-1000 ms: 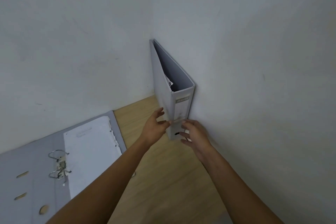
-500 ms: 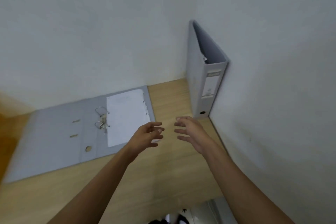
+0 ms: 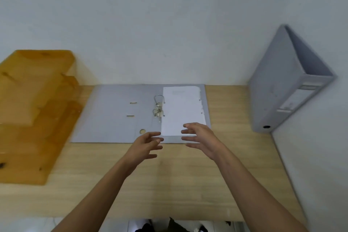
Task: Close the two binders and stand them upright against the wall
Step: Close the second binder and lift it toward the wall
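Binders: one upright (image 3: pixel 278 88), one open (image 3: pixel 120 117); two empty hands (image 3: pixel 175 142).

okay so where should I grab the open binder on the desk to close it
Probably the left cover's outer edge of the open binder, approached from the left: it lies flat, hinged at the spine, with rings and paper on the right half.

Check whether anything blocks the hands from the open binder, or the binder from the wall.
Nothing visible does. Both hands, left and right, hover at the open binder; the wall directly behind it is bare.
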`<state>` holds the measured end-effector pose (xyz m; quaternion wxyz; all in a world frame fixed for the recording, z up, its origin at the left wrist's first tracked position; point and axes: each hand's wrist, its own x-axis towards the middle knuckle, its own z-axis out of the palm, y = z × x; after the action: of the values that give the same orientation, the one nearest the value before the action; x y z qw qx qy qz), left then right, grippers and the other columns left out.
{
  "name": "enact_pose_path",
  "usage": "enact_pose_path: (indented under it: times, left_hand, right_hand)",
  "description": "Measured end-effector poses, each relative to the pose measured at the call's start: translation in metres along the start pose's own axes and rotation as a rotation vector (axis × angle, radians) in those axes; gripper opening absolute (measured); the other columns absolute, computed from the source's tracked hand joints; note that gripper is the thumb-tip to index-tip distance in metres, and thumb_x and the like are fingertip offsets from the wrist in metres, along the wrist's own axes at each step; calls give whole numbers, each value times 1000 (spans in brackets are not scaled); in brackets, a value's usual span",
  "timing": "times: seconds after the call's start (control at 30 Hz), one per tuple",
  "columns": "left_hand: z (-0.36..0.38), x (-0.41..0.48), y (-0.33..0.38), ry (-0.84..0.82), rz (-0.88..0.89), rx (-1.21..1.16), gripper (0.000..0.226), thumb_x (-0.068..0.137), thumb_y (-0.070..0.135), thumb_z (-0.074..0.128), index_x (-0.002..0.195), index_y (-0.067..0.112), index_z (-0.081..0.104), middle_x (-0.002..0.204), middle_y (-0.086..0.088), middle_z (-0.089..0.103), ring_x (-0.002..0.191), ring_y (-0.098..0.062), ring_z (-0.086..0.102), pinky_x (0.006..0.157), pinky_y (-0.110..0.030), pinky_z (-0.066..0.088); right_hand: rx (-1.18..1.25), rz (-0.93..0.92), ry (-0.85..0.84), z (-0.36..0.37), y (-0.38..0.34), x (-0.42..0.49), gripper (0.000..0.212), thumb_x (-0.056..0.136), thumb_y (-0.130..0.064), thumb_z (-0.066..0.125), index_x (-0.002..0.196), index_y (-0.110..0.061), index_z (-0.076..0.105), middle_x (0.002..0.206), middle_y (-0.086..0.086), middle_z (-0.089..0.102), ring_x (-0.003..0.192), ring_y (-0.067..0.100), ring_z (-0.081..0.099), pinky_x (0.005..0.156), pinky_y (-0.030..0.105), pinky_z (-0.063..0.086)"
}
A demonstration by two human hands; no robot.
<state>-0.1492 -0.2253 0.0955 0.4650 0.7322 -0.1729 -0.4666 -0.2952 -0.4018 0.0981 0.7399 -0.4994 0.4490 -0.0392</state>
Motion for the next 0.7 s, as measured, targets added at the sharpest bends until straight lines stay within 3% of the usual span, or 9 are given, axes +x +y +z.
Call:
enact_pose_path:
  times: [0.37, 0.53, 0.63, 0.7]
  left_hand:
    - [-183, 16, -58, 154, -99, -79, 33, 101, 19, 56, 134, 17, 59, 122, 3, 72, 107, -15, 72, 77, -29, 58]
    - [-234, 40, -62, 182, -112, -87, 32, 101, 20, 56, 133, 18, 59, 126, 0, 69, 111, -17, 69, 82, -32, 58]
    - [-252, 58, -65, 235, -107, -56, 28, 99, 17, 57, 125, 26, 62, 128, 1, 67, 115, -16, 66, 93, -37, 56]
    - [-262, 72, -66, 284, -95, -12, 28, 99, 15, 56, 122, 30, 62, 130, 5, 66, 119, -17, 63, 99, -38, 53]
  right_hand:
    - [-64, 109, -61, 163, 0, 82, 34, 99, -28, 60, 126, -9, 67, 126, 13, 71, 114, 32, 71, 97, 45, 57]
    - [-133, 157, -79, 220, -4, 119, 34, 101, -27, 56, 127, -8, 65, 129, 14, 69, 116, 31, 69, 94, 42, 57]
    - [-323, 145, -69, 245, -5, 137, 35, 100, -27, 55, 129, -9, 63, 137, 11, 63, 122, 28, 62, 93, 38, 54]
    - [-681, 33, -50, 259, -3, 155, 41, 99, -26, 56, 137, -12, 58, 153, 8, 50, 139, 27, 48, 105, 36, 44]
